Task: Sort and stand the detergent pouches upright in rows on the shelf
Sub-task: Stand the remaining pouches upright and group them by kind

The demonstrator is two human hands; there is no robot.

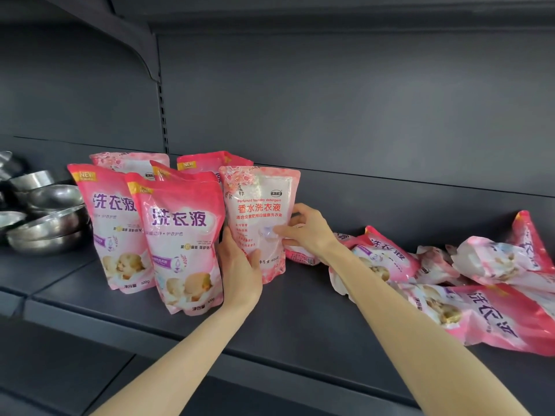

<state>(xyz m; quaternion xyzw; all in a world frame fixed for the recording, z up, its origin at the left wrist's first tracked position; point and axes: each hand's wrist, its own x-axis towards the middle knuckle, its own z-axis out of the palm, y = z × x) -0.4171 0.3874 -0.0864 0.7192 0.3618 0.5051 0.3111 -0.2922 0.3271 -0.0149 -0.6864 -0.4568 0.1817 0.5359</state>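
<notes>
Both our hands clamp the floral perfumed-detergent pouch (259,205). Our left hand (240,265) grips its lower left corner, thumb across the front and fingers out of sight behind. Our right hand (306,232) pinches its right edge at mid-height, thumb pressed on the printed face and fingers curled round the back. The pouch stands upright between the two hands, its base on the dark grey shelf (300,310) and its face turned toward us.

Just left of that pouch, and a little nearer the shelf's front lip, stands the front pink pouch (180,235), upright, with large purple characters. We cannot tell whether the two touch. Further left of the held pouch stands a second pink pouch (111,223) of the same print. Behind and to the left of the held pouch, three more tops show in a back row: another floral pouch (129,162) and two pink pouches with yellow "NEW" flags (210,162) (168,172).

Right of the held pouch, past our right wrist, a heap of pouches (495,313) lies flat and crumpled, one over another. The nearest lying pouch (387,253) sits just beyond our forearm.

Far left of the held pouch, stacked steel bowls (48,223) rest on the neighbouring shelf section. Behind the held pouch rises a dark grey back panel (330,100). Up and to its left run a slotted upright (163,115) and the curved bracket (141,40) of the shelf above.
</notes>
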